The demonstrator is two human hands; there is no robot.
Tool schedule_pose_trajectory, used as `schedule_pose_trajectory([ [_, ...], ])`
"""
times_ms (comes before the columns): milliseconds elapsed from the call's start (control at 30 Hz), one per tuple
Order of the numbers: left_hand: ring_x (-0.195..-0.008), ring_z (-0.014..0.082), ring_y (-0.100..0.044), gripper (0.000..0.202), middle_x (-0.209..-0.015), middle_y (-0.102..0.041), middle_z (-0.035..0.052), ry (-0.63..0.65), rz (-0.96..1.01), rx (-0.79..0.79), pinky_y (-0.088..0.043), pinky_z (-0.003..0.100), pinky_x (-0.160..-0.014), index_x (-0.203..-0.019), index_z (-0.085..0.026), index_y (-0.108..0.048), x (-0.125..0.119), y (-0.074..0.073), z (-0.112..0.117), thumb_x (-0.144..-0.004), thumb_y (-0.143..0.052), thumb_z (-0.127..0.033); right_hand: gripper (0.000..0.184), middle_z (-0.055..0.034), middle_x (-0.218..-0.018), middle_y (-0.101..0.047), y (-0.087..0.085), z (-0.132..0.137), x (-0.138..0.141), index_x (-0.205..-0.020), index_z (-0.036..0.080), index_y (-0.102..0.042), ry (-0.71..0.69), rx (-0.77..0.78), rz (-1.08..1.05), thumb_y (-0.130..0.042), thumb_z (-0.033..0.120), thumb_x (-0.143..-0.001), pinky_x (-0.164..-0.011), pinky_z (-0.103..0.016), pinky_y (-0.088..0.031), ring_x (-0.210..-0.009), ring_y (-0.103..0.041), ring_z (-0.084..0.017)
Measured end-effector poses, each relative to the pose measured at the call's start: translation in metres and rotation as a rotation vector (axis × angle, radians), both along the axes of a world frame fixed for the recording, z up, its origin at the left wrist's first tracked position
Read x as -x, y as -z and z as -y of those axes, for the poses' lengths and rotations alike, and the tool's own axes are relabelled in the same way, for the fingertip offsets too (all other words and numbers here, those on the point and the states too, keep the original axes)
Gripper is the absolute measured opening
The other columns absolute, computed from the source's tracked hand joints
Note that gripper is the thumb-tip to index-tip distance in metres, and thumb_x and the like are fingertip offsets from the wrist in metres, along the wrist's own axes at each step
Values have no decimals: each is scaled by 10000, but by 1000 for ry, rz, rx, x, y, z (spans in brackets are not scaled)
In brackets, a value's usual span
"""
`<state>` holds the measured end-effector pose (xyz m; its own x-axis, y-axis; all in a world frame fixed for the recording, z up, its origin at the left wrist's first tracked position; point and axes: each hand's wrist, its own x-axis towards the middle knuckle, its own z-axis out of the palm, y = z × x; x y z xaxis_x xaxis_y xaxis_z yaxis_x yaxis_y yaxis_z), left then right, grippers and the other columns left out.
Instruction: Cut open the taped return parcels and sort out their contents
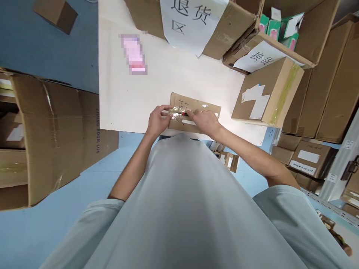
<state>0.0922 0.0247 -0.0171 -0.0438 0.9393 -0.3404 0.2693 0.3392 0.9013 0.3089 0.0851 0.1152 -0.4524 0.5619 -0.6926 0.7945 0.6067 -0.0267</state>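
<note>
A small flat cardboard parcel (196,108) lies at the near edge of a white table (126,93). Clear tape runs across its top, and a white label shows on it. My left hand (158,120) grips the parcel's left end, with fingers curled over the tape. My right hand (204,120) rests on the parcel's middle, closed around a small red-tipped tool (183,113) held against the tape line. The tool's body is mostly hidden under my fingers.
Large cardboard boxes with paper signs (190,18) stand at the table's far side. A taped box (269,93) sits at the right. A blurred pink item (134,54) lies on the table. A big open carton (50,134) stands on the blue floor at left, more cartons at right.
</note>
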Motion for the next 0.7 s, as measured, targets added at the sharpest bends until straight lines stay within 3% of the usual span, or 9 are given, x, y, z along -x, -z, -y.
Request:
schedule_pose_trajectory([
  [133, -1027, 252, -781, 412, -1402, -760, 97, -19, -32, 29, -669, 434, -996, -1339, -253, -809, -2, 0, 0, -942, -712, -299, 459, -254, -1171, -836, 9, -1, -23, -1543, 155, -683, 56, -24, -6, -425, 224, -1171, -894, -446, -586, -1134, -822, -391],
  [267, -1039, 262, -780, 409, -1397, -769, 92, -36, -48, 54, -664, 422, -989, -1322, -261, -817, -1, -2, -1, -929, -716, -312, 417, -275, -1093, -838, 4, 1, -88, -1363, 149, -793, 134, -29, 50, -432, 195, -1161, -881, -472, -565, -1100, -828, -411],
  [367, -1052, 259, -781, 408, -1428, -769, 92, -37, -49, 66, -657, 418, -1014, -1313, -253, -815, -2, -5, -2, -924, -719, -326, 440, -255, -1087, -838, -6, 11, -140, -1453, 195, -757, 166, -48, 105, -436, 161, -1154, -848, -449, -543, -1027, -831, -379],
  [467, -1075, 265, -786, 410, -1447, -770, 98, -34, -46, 76, -659, 420, -1011, -1308, -244, -808, -5, -9, -2, -921, -718, -342, 505, -238, -1149, -831, -9, 21, -170, -1550, 236, -694, 176, -46, 125, -445, 110, -1130, -822, -411, -513, -981, -820, -338],
  [567, -1116, 272, -790, 415, -1461, -770, 98, -44, -68, 95, -663, 404, -983, -1316, -246, -794, -8, -12, -3, -926, -705, -357, 509, -218, -1196, -820, 0, 25, -183, -1579, 256, -678, 196, -57, 98, -437, 127, -1149, -803, -388, -488, -985, -800, -321],
  [700, -1162, 273, -781, 412, -1467, -760, 95, -55, -95, 115, -663, 392, -984, -1334, -253, -757, -11, -16, -2, -947, -676, -369, 437, -170, -1256, -819, 26, 30, -207, -1583, 270, -679, 293, -44, -51, -437, 335, -1225, -826, -363, -504, -1036, -774, -306],
])
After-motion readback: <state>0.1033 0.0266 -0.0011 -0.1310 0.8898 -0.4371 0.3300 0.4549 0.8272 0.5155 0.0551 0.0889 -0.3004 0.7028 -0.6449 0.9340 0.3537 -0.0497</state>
